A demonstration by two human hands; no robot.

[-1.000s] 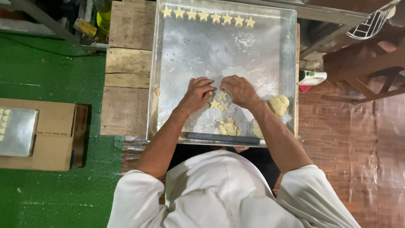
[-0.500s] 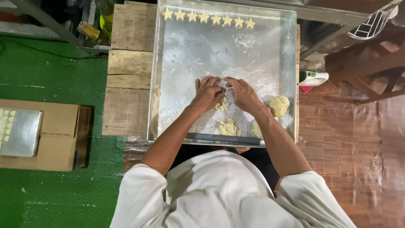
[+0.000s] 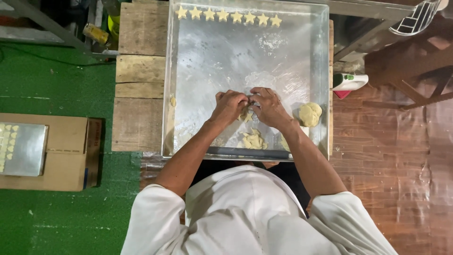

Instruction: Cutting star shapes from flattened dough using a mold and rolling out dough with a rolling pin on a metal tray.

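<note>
Hands [image 3: 250, 106] together, fingers curled, pinching dough [image 3: 246, 114]

Desk [image 3: 139, 71]: rough wooden planks, weathered, gaps btw boards. On it, directly: large shallow metal tray [image 3: 212, 61], square-ish, floured, covers most of the top; its near edge sits at desk's front edge. Bare wood shows only on the left strip.

Floor: green mat [image 3: 56, 94] to the left, red-brown boards [image 3: 401, 179] to the right. On the mat: cardboard box [image 3: 66, 156] w/ a small metal tray [image 3: 23, 148] on top, well apart from desk.
</note>
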